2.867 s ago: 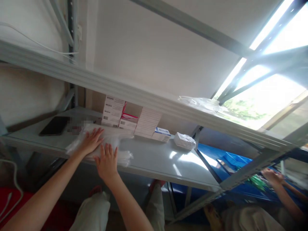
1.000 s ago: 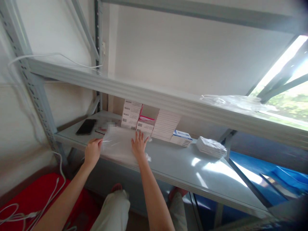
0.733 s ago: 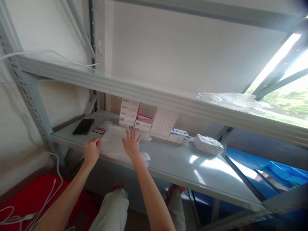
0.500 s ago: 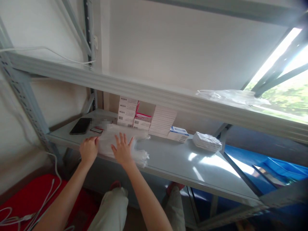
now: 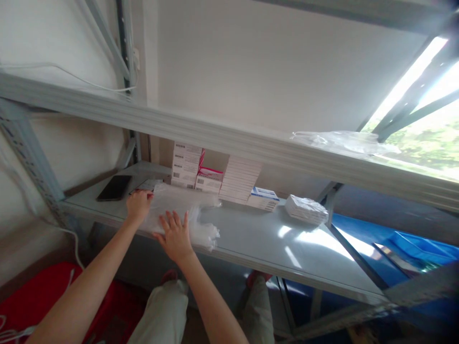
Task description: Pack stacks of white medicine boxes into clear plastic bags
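A flat stack of clear plastic bags [image 5: 201, 215] with crinkled handle ends lies on the grey shelf [image 5: 247, 229]. My right hand [image 5: 175, 237] rests palm down on the bags near the front edge, fingers spread. My left hand [image 5: 139, 206] is at the left edge of the bags, its fingers curled and pinched on the plastic. Partly covered by that hand is a small flat item, its details blurred. A black phone [image 5: 114, 188] lies to the left.
Behind the bags stand stacked white boxes [image 5: 184, 165], a taller white stack [image 5: 239, 179], a blue-and-white box [image 5: 263, 198] and a plastic-wrapped bundle [image 5: 306, 209]. A shelf beam [image 5: 229, 138] crosses above my hands, with a plastic bag [image 5: 340, 142] on it.
My left hand has moved up and inward along the left edge of the bags, covering the small item. My right hand has slid toward the front edge of the shelf.
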{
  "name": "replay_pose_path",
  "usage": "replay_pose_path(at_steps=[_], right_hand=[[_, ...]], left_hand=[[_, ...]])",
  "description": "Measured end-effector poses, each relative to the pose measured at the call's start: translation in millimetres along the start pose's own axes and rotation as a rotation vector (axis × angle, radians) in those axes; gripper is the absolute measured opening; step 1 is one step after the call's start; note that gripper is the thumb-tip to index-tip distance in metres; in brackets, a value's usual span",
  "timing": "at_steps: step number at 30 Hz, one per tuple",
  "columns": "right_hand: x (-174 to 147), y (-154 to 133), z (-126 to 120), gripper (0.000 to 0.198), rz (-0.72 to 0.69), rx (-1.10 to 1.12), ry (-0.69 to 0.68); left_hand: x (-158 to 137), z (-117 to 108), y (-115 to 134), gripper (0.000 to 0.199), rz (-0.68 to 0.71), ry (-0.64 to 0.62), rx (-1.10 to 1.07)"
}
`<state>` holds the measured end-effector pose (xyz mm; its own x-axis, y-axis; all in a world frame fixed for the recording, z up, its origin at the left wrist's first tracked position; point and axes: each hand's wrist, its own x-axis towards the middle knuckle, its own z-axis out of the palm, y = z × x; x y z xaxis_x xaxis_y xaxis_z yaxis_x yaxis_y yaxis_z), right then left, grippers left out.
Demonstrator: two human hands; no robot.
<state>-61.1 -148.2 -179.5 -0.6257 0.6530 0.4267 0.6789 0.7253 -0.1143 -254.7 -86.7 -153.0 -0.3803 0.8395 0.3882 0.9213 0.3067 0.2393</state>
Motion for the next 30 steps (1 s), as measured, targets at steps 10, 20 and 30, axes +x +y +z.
replay_pose_path(at_steps=[10, 20, 30], right_hand=[[0.3, 5.6, 0.3, 0.052, -0.046, -0.009, -0.012], [-0.1, 4.6, 3.2, 0.054, -0.013, -0.023, -0.031], [-9.5, 18.4, -9.1, 0.056, 0.026, -0.011, -0.082]], left_hand=[[11.4, 32.6, -24.9, 0.035, -0.158, -0.032, -0.356], [-13.7, 7.3, 6.2, 0.044, 0.399, 0.148, -0.093], [-6.9, 61.2, -18.6, 0.055, 0.473, -0.263, -0.117]])
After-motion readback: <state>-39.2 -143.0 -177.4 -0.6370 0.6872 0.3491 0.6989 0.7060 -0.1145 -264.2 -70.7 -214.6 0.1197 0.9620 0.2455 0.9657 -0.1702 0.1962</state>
